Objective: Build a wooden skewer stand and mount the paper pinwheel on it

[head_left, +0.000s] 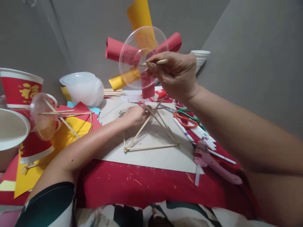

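My right hand (177, 72) is raised above the table, pinching a short wooden stick (162, 61) at the middle of a clear round plastic lid (123, 74). Rolled paper tubes, red (115, 49) and yellow (139, 15), stand out around the lid like a wheel. Below it, a pyramid-like frame of wooden sticks (153, 147) rests on a pale board (113, 156). My left hand (136, 115) reaches to the far side of this frame, fingers closed around its sticks; the fingertips are partly hidden.
At left stand red-and-white paper cups (21, 88) with another lid and stick wheel (44, 121), over coloured paper (73, 126). White bowls (81, 88) are behind. Scissors (186, 119), white markers (205, 137) and a pink glue gun (213, 162) lie at right on red cloth (142, 186).
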`<state>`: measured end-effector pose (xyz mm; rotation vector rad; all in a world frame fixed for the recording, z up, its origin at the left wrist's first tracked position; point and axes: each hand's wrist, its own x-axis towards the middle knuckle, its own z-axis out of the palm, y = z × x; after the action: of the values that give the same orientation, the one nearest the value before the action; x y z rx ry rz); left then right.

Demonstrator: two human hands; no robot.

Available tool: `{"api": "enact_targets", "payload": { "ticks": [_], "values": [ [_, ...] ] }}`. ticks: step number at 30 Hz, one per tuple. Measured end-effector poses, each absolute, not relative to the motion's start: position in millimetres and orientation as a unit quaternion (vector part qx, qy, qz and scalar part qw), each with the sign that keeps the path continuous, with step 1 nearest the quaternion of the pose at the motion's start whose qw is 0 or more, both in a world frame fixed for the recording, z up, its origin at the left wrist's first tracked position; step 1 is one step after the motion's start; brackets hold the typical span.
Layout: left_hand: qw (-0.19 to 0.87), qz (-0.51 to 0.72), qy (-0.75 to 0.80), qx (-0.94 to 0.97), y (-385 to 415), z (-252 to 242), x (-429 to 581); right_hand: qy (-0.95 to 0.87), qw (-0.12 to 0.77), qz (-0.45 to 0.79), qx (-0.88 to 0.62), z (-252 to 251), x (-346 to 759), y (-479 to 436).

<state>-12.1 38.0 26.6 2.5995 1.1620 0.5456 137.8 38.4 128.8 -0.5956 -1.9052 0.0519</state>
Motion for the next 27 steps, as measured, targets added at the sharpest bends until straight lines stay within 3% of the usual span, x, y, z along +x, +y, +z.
{"api": "enact_targets", "payload": {
  "ticks": [9, 18, 27],
  "values": [
    [0.147, 0.206, 0.412, 0.875, 38, 31, -6, -0.789, 0.545, -0.042, -0.281, 88, 154, 20],
    [0.162, 0.291, 0.317, 0.888, 50, 20, -3, -0.839, 0.421, -0.100, -0.330, 52, 167, 19],
    [0.166, 0.272, 0.356, 0.879, 56, 16, 0, -0.822, 0.434, -0.079, -0.360, 44, 159, 8]
  ]
}}
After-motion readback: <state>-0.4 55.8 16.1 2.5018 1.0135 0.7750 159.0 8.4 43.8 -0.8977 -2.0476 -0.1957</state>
